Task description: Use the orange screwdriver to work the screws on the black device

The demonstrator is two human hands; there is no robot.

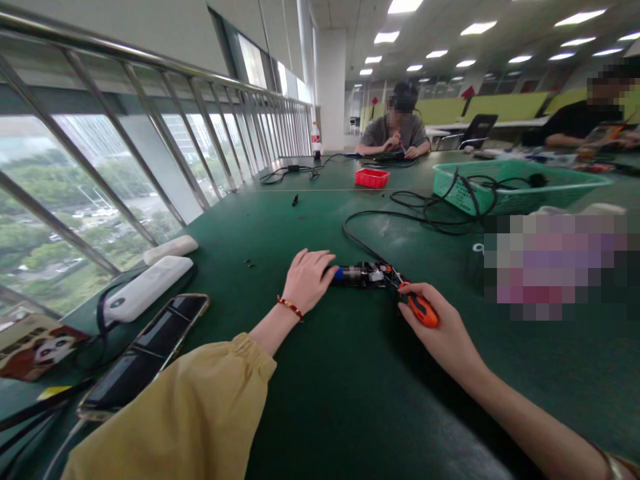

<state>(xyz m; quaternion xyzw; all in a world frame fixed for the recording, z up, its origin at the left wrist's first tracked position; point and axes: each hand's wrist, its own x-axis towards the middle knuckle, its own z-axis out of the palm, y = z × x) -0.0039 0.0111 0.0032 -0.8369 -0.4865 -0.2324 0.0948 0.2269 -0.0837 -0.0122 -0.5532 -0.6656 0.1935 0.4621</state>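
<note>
On the green table lies an opened corded device [371,274], with a metal cylinder, a blue end, and small wires and parts exposed at its right. My left hand [309,279] grips its blue end from the left, the thumb against it and the fingers bent over; the hand hides that tip. My right hand [434,322] is closed around the orange and black handle of a screwdriver [423,309]. The screwdriver's shaft slants up and left to the wired end of the device. Whether its tip sits in a screw is too small to tell.
A black cable runs back to a green basket [547,200]. Behind are a red tray [371,177], a bottle [316,140] and a seated person [395,127]. At left lie a phone [150,353], a white power bank [150,288] and a panda-printed pack [43,347], beside the railing. Small screws [249,263] lie nearby.
</note>
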